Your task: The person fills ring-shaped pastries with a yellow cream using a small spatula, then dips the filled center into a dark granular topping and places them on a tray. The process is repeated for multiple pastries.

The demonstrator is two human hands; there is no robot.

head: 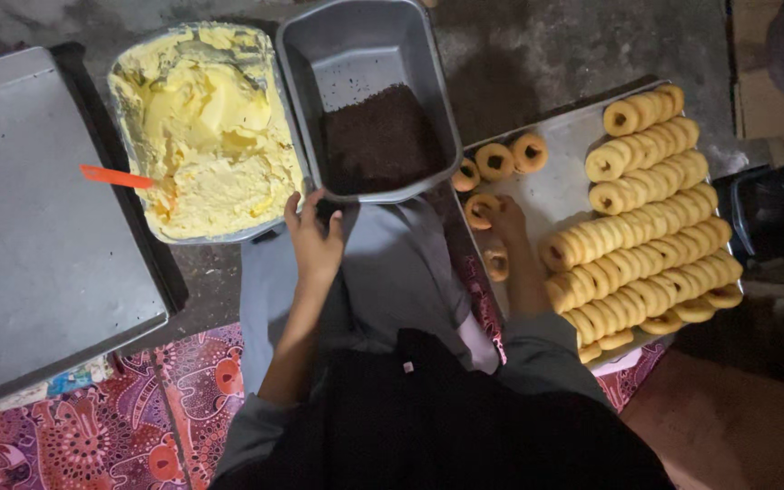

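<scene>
Reaching out with my right hand [507,220], I have the fingers closed on one doughnut [481,210] lying on the metal tray [563,186]. Just beyond that grip sit three more loose doughnuts [498,160], and one lies nearer me, beside my forearm. Further right of the grip, the rows of stacked doughnuts [648,218] fill most of the tray, packed on edge and touching each other.

My left hand [316,243] rests at the near edge of the grey pan [369,54], fingers spread and loose, holding nothing that I can see. Just past those fingers, the dark chocolate sprinkles [381,138] cover the near half of the pan floor. Left of that hand is the tub of yellow cream [203,127], touching the pan's side, with an orange spatula [116,176] stuck in at its left rim. Far left lies a flat grey tray [38,227]. Patterned cloth [138,399] shows under my left arm.
</scene>
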